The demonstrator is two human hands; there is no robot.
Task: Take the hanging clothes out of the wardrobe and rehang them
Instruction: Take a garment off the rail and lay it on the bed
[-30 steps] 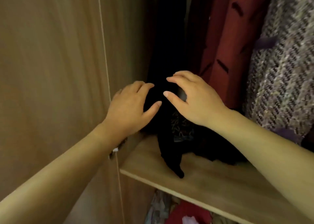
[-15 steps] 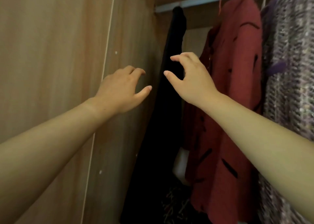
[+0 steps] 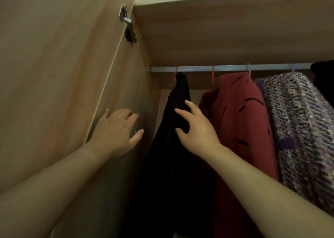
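Black garment (image 3: pixel 171 165) leftmost on rail (image 3: pixel 231 68). Reaches at it with right hand (image 3: pixel 197 134), fingers apart, empty; holds left hand (image 3: pixel 113 133) loose, empty, near wooden side panel (image 3: pixel 126 86).

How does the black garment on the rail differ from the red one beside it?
The black garment is plain; the red garment bears short black dashes. The black garment hangs nearest the side wall, the red garment to its right. The right hand spreads its fingers in front of the black garment, not the red garment. Both hang from the same rail.
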